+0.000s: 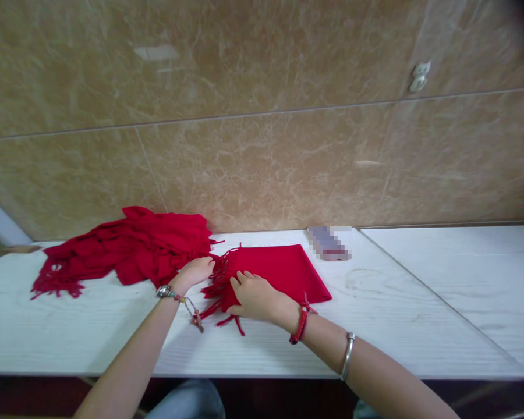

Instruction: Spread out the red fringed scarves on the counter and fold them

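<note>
Folded red cloth (279,269): on the table (375,326), under the right hand
Right hand (255,295): fingers spread on it
Left hand (197,271): at its fringe; pinch cannot be told

Offered wide passage over the right part of the table (419,279), from back edge to front edge. Left room at the front-left corner too. Met a wall (266,169) behind the back edge, a crumpled cloth (135,250) at back left, a folded cloth (279,267) mid-table, a phone (329,243) by the back edge, and the left forearm (140,349) and right forearm (375,364) across the front edge.
</note>
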`<action>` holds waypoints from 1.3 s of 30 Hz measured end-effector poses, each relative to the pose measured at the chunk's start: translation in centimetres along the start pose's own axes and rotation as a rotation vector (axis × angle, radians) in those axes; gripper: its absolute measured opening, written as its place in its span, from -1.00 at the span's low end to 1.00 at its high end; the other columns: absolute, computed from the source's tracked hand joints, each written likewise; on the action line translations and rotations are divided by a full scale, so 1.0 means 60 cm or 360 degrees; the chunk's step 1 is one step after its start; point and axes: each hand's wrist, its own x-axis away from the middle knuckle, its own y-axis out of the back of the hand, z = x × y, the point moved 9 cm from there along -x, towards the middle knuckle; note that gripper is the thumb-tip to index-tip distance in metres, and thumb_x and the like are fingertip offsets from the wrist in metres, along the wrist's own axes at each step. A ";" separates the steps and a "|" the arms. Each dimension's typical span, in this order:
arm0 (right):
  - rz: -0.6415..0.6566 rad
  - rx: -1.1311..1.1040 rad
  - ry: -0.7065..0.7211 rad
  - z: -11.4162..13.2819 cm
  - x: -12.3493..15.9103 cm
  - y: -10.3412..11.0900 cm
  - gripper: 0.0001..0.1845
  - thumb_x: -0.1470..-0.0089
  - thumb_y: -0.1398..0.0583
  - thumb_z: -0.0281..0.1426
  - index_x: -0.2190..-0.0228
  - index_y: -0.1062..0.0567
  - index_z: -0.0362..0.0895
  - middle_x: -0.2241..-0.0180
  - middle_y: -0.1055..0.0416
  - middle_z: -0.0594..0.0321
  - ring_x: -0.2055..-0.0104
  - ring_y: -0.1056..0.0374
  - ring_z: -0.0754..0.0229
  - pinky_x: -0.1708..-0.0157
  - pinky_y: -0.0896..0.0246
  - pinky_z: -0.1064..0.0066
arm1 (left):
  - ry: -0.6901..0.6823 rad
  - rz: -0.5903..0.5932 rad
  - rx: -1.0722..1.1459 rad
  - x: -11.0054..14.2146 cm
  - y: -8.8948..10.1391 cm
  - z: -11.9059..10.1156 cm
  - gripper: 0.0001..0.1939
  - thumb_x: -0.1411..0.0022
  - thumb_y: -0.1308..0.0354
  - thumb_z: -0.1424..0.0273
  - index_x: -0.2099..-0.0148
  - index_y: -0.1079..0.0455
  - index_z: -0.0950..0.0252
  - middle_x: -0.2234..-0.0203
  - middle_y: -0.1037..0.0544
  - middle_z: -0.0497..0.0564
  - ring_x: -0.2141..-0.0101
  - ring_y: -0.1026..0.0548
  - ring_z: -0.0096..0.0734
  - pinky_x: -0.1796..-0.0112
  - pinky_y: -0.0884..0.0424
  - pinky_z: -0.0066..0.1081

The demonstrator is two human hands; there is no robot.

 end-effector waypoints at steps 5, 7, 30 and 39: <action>0.0070 0.0112 -0.0083 0.007 -0.009 0.000 -0.44 -0.01 -0.13 -0.25 0.02 -0.27 -0.36 0.06 -0.29 -0.24 0.01 -0.23 -0.11 0.21 -0.27 0.16 | -0.0059 -0.0023 0.0081 0.004 0.000 -0.003 -0.71 -0.16 0.14 0.42 0.29 -0.41 0.30 0.26 -0.53 0.12 0.19 -0.44 -0.32 0.16 -0.26 -0.45; 0.0046 0.0170 -0.0065 0.008 -0.010 0.000 -0.52 -0.05 -0.10 -0.32 0.03 -0.28 -0.35 0.07 -0.30 -0.23 0.03 -0.26 -0.09 0.22 -0.28 0.18 | -0.0073 -0.0029 0.0138 0.005 0.000 -0.003 -0.73 -0.14 0.13 0.41 0.31 -0.41 0.30 0.27 -0.53 0.11 0.20 -0.44 -0.31 0.17 -0.26 -0.44; -0.0067 0.0009 0.0064 -0.008 -0.007 0.012 -0.71 -0.03 -0.11 -0.29 0.24 -0.45 -0.19 0.28 -0.48 0.05 0.22 -0.40 0.05 0.30 -0.28 0.36 | -0.0160 0.0162 0.0794 -0.001 -0.019 -0.012 -0.70 0.03 0.08 0.17 0.50 -0.28 0.31 0.62 -0.39 -0.06 0.58 -0.34 -0.47 0.56 -0.22 -0.52; -0.0120 0.0000 -0.0078 -0.008 -0.017 0.006 -0.78 -0.06 -0.05 -0.43 0.37 -0.50 -0.17 0.33 -0.49 0.06 0.27 -0.42 0.07 0.34 -0.26 0.38 | -0.0195 0.0107 0.0728 -0.006 -0.025 -0.008 -0.71 0.01 0.09 0.21 0.46 -0.33 0.31 0.61 -0.40 -0.07 0.56 -0.37 -0.45 0.54 -0.23 -0.51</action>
